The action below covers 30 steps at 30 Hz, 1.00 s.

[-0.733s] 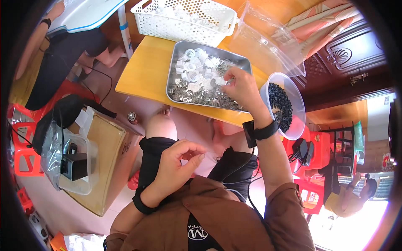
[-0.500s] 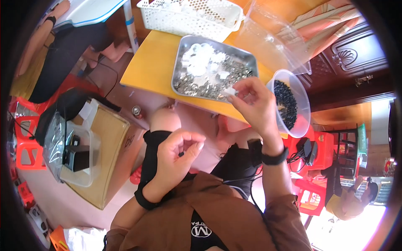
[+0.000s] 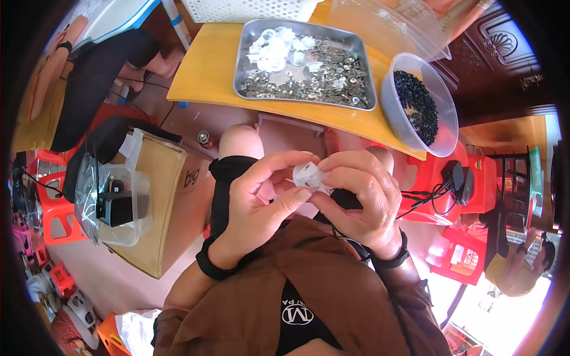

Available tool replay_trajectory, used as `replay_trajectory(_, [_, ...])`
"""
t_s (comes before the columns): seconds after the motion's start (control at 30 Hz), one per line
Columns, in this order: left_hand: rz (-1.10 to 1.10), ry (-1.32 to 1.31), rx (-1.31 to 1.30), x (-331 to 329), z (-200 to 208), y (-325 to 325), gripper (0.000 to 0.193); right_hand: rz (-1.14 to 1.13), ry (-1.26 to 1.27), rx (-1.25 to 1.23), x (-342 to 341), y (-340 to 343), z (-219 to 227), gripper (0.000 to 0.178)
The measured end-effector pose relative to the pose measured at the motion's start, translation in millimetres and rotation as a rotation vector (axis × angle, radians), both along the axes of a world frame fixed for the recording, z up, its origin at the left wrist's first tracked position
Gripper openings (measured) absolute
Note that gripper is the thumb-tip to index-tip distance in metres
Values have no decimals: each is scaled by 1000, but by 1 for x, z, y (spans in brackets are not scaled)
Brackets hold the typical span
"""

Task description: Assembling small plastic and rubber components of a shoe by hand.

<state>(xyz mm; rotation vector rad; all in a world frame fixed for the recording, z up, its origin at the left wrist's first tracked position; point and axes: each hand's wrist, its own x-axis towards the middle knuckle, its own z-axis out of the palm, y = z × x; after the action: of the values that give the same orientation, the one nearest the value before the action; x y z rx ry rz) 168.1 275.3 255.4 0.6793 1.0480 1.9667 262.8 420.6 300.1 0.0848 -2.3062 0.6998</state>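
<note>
Between my two hands, above my lap, is a small translucent white plastic part (image 3: 308, 175), roundish in outline. My left hand (image 3: 264, 193) grips its left side between thumb and fingers. From the right, my right hand (image 3: 362, 193) pinches the same part; its fingertips hide some of it. Beyond the hands, a metal tray (image 3: 236, 89) stands on the yellow table (image 3: 205, 65). Several similar white plastic parts (image 3: 274, 50) are heaped at its back left, and many small metallic pieces (image 3: 323, 86) spread over the rest.
At the table's right end stands a clear round tub (image 3: 448, 127) holding small black pieces (image 3: 415, 104). A white perforated basket (image 3: 249, 10) sits behind the tray. On my left is a cardboard box (image 3: 172, 196) with a plastic container (image 3: 142, 202) on it. Red stools (image 3: 460, 255) are at right.
My right hand has come back from the tray's near edge with the white plastic part. Both hands now meet on it over my lap. The view has shifted, with the tray higher in it.
</note>
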Motion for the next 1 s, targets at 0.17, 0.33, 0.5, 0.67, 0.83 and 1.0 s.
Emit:
replay_trajectory(0.17, [4,-70,18,6,13,4,52,-10,-101,-117,11,6,13,46])
replay_trajectory(0.33, [-79,93,49,5,7,7,56,67,-115,-233,14,7,0,44])
replay_trajectory(0.5, [-121,-83,3,7,4,8,47,-34,-81,-331,15,2,-2,34])
replay_trajectory(0.67, [-150,-64,-34,6,-1,8,42,18,-131,-361,18,8,-7,27])
replay_trajectory(0.83, [-10,59,18,3,-5,8,43,-115,-298,-892,15,4,-10,24])
replay_trajectory(1.0, [1,12,-13,4,-1,7,38,36,-299,-963,8,-6,-11,25])
